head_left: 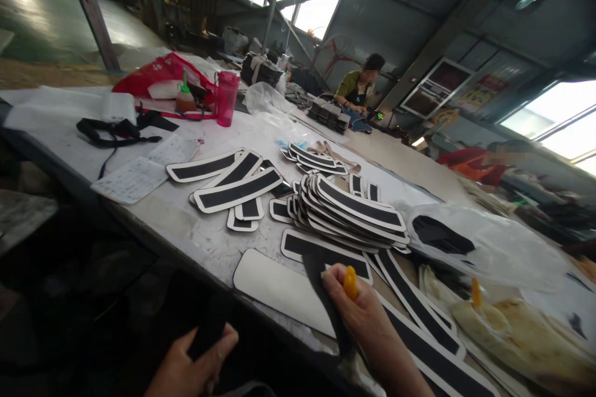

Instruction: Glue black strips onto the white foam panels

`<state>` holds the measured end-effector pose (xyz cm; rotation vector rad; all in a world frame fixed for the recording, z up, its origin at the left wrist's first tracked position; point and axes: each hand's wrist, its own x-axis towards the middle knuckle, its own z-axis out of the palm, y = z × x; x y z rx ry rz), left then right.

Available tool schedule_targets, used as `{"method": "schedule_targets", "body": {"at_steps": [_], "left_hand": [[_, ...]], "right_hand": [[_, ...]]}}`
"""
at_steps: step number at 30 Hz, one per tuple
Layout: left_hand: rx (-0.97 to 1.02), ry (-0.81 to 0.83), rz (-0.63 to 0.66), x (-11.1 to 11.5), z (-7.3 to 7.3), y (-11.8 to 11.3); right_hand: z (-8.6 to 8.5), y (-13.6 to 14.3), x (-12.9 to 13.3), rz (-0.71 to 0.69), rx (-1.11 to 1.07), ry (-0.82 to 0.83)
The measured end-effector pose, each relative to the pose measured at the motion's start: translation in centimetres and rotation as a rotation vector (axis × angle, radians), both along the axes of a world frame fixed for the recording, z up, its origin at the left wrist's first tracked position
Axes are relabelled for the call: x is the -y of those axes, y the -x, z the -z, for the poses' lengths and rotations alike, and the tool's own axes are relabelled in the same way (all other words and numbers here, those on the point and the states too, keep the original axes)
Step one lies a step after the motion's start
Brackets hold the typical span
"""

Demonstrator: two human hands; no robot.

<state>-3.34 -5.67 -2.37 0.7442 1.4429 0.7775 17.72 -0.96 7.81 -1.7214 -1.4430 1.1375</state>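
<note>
At the table's front edge, my right hand (pixel 361 307) is closed on the end of a black strip (pixel 321 288), which hangs down past the hand. An orange-yellow handle (pixel 350 282) sticks up between the same fingers; what it belongs to is hidden. Beside this hand lies a plain, pale, curved panel (pixel 282 288). Behind it is a white panel with a black strip (pixel 298 245) along its middle. Lower down, off the edge, my left hand (pixel 195 363) curls around a dark piece of material (pixel 205 338), hard to make out against the shadow.
Curved black-and-white panels (pixel 358 205) are piled mid-table, with others (pixel 237 189) to the left. Farther left are an open booklet (pixel 133 180), a pink cup (pixel 227 99) and a glue bottle (pixel 185 99). Clear plastic (pixel 503 248) lies right. Another person (pixel 356 90) works at the back.
</note>
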Motion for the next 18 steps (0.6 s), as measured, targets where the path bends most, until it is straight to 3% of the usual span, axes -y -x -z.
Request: {"method": "schedule_targets", "body": {"at_steps": [3, 7, 10, 13, 18], "left_hand": [[-0.079, -0.057, -0.068, -3.8, -0.9, 1.6], [-0.14, -0.041, 0.134, -7.7, -3.2, 2.0], [-0.096, -0.011, 0.252, -9.4, -3.7, 2.1], [-0.048, 0.048, 0.327, -10.6, -3.0, 2.4], [-0.02, 0.103, 0.393, -11.9, -2.5, 2.4]], "right_hand": [[-1.6, 0.6, -2.5, -0.381, 0.375, 0.073], [-0.7, 2.7, -5.6, -0.643, 0.557, 0.101], [1.2, 3.7, -7.2, -0.715, 0.618, 0.082], [3.0, 3.9, -8.1, -0.742, 0.662, 0.092], [4.1, 4.0, -8.4, -0.754, 0.676, 0.099]]}}
